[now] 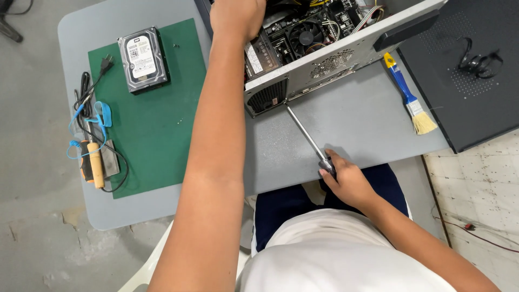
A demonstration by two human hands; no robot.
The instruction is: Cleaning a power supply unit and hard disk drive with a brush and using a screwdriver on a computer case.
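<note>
Your grey table [357, 116] carries everything in view. One open computer case [324, 51] lies on its side at the far edge, so that the board inside faces up toward you. One detached black side panel [465, 75] lies to the right, with one bundle of black cable on it. One green mat [154, 124] covers the left part of the table and gives loose parts a marked place; one hard drive [143, 58] rests on its far end, well apart from the case.

Your left hand [235, 16] reaches inside the case at the top edge. Its fingers are curled, but what they grip, if anything, cannot be told. This hand appears placed to steady the case.

Your right hand [346, 181] is closed around the handle of one long screwdriver [305, 135]. The shaft runs diagonally up to the rear corner of the case, beside the vent grille, the tip touching the rear panel there.

One blue-handled brush [408, 97] lies just beside the case. One wooden-handled tool [96, 165] and one blue strap with tangled cable lie at the mat's left edge.
</note>
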